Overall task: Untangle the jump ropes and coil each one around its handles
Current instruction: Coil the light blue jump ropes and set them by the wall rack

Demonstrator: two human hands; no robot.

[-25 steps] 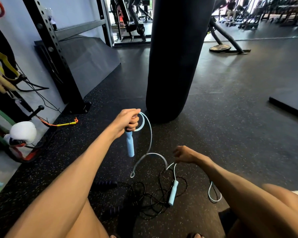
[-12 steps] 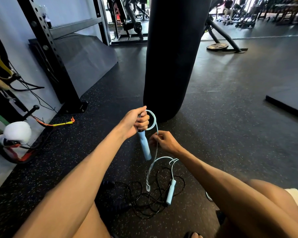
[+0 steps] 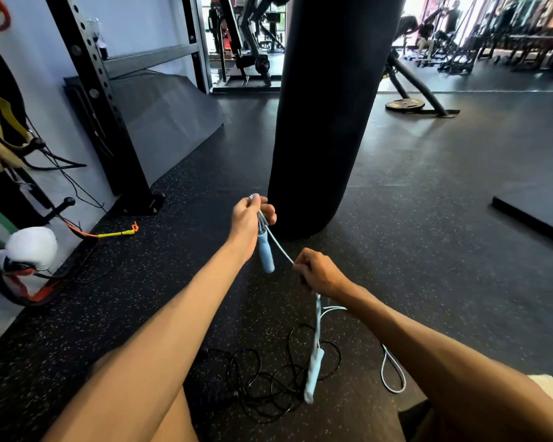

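Observation:
My left hand (image 3: 249,218) grips the top of a light blue jump rope handle (image 3: 265,254), which hangs down from the fist with loops of cord gathered against it. From there the pale blue cord (image 3: 280,247) runs taut to my right hand (image 3: 320,273), which pinches it. Below my right hand the cord drops to the second blue handle (image 3: 313,374), dangling just over the floor. A loose loop of the same cord (image 3: 393,371) lies by my right leg. A black jump rope (image 3: 268,378) sits in a tangled heap on the floor under the hanging handle.
A black punching bag (image 3: 326,116) hangs just beyond my hands. A black steel rack post (image 3: 109,122) stands at the left, with resistance bands and a white boxing glove (image 3: 29,248) by the wall. A dark mat (image 3: 536,215) edges the right side of the speckled rubber floor.
My right hand moved down and away from the held handle, pulling the cord taut. The open loop above my left hand has closed against the handle. The second handle lifted slightly.

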